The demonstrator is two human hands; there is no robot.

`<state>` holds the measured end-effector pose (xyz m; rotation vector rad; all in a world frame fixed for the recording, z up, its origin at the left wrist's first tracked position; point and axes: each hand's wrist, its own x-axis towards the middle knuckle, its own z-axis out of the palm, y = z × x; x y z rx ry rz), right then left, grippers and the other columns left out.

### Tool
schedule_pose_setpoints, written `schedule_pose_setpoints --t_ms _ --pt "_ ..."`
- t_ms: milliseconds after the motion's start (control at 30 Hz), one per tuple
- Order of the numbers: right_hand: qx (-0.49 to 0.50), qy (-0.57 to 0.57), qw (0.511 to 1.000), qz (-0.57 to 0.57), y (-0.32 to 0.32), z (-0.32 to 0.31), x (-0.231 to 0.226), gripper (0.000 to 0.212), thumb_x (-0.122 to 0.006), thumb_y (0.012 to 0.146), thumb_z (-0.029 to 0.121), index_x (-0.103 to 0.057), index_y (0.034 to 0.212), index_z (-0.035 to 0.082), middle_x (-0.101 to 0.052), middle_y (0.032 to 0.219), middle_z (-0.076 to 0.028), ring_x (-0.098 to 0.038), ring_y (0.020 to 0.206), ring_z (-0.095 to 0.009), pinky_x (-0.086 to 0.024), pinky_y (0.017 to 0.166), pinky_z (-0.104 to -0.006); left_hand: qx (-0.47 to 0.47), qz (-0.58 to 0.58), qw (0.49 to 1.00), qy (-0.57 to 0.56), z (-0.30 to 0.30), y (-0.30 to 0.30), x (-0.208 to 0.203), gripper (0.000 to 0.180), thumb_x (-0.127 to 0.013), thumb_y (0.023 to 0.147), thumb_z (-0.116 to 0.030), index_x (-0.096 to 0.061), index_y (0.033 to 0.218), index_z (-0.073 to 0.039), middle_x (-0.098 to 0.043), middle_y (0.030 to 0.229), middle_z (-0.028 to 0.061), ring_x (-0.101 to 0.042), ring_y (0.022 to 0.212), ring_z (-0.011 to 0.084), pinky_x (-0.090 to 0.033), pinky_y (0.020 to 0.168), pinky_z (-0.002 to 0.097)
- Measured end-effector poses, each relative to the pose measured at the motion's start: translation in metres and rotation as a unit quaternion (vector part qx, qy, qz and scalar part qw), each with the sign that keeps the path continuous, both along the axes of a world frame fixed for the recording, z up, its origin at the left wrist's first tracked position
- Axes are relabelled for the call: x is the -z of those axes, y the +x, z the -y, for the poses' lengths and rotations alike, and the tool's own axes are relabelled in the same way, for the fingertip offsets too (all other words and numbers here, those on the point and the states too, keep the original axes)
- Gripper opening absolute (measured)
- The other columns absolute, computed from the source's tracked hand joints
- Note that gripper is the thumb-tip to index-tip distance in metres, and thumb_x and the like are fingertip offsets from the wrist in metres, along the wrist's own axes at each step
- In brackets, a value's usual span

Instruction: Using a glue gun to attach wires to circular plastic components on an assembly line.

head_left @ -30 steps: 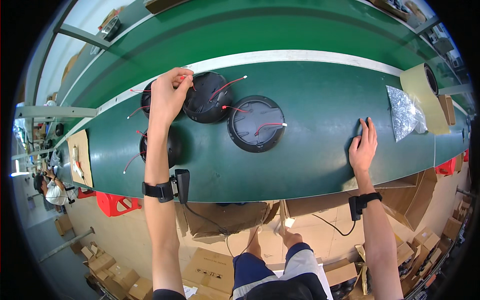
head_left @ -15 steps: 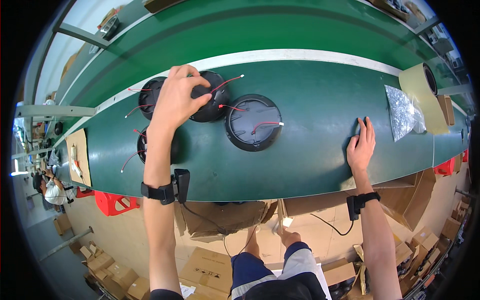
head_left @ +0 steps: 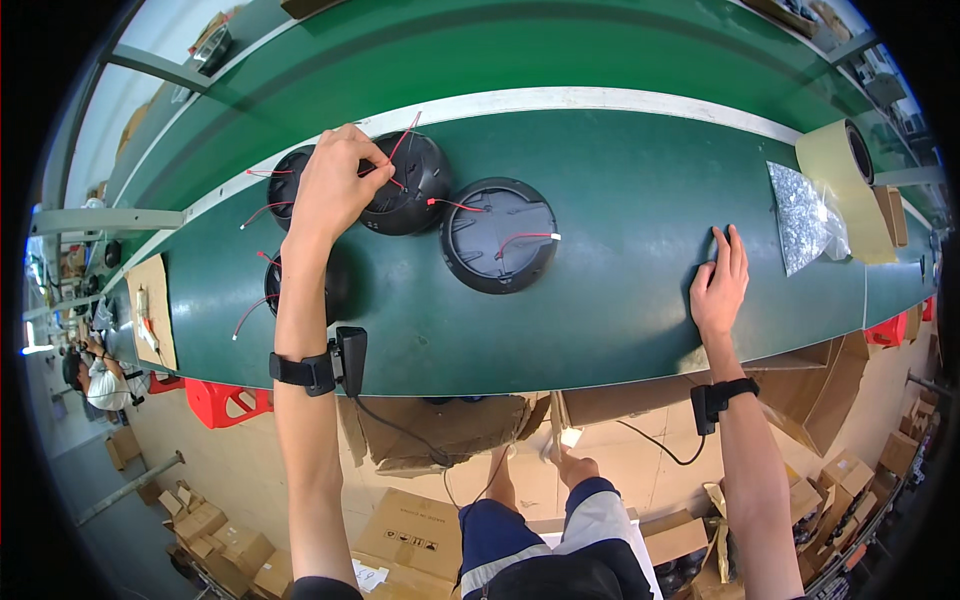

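Observation:
My left hand (head_left: 340, 185) pinches a red wire (head_left: 408, 132) between thumb and fingertips, over a round black housing (head_left: 425, 185). The wire rises past the fingertips toward the bench's back edge. Right of it, another round black housing (head_left: 500, 262) lies with its ribbed inner side up and two red wires showing. Partly behind my left hand and forearm are two more black housings, one at the back (head_left: 285, 185) and one nearer (head_left: 337, 285), each with red wires sticking out leftward. My right hand (head_left: 722, 285) rests on the green bench, fingers stretched out, holding nothing.
A clear bag of small metallic parts (head_left: 795, 220) lies beside a large roll of yellowish tape (head_left: 845, 190) on the right. On the left, a tool lies on cardboard (head_left: 155, 315). Red stools (head_left: 228, 403) and cardboard boxes (head_left: 410, 535) stand below; a person sits far left.
My left hand has shifted slightly left, and its parted fingers have closed on the red wire. That wire now points upward instead of rightward. My right hand stays in place.

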<state>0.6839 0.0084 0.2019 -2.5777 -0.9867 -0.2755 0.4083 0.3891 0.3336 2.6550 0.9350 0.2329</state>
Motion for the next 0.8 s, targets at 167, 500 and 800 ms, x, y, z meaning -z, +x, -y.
schedule_pose_setpoints --t_ms 167,500,800 --pt "-0.003 0.005 1.0 0.004 0.001 0.0 0.002 0.048 -0.045 0.084 0.004 -0.052 0.131 0.01 -0.042 0.145 -0.012 -0.038 0.134 -0.03 -0.032 0.108 -0.0447 0.061 0.014 0.995 -0.077 0.003 0.0 -0.008 0.016 -0.071 0.078 -0.012 -0.07 0.089 -0.001 -0.062 0.101 0.0104 -0.057 0.101 0.0288 -0.046 0.088 0.0377" --pt "-0.003 -0.007 1.0 0.004 0.004 0.007 0.004 0.047 -0.045 0.085 0.005 -0.052 0.131 0.01 -0.042 0.145 -0.013 -0.038 0.134 -0.031 -0.032 0.107 -0.0462 0.227 -0.029 0.97 -0.078 0.116 0.017 -0.01 0.102 -0.082 0.06 -0.011 -0.03 0.148 -0.012 -0.034 0.147 0.0228 -0.033 0.137 0.0393 -0.031 0.114 0.0449" --pt "-0.047 0.007 0.997 0.053 0.012 0.01 0.011 0.045 -0.045 0.085 0.009 -0.054 0.13 0.01 -0.047 0.14 -0.017 -0.045 0.128 -0.036 -0.037 0.103 -0.0465 0.209 -0.045 0.973 0.086 0.16 0.019 0.031 0.103 -0.088 0.053 -0.011 -0.039 0.143 -0.024 -0.037 0.143 0.0103 -0.03 0.138 0.0337 -0.032 0.101 0.0687"
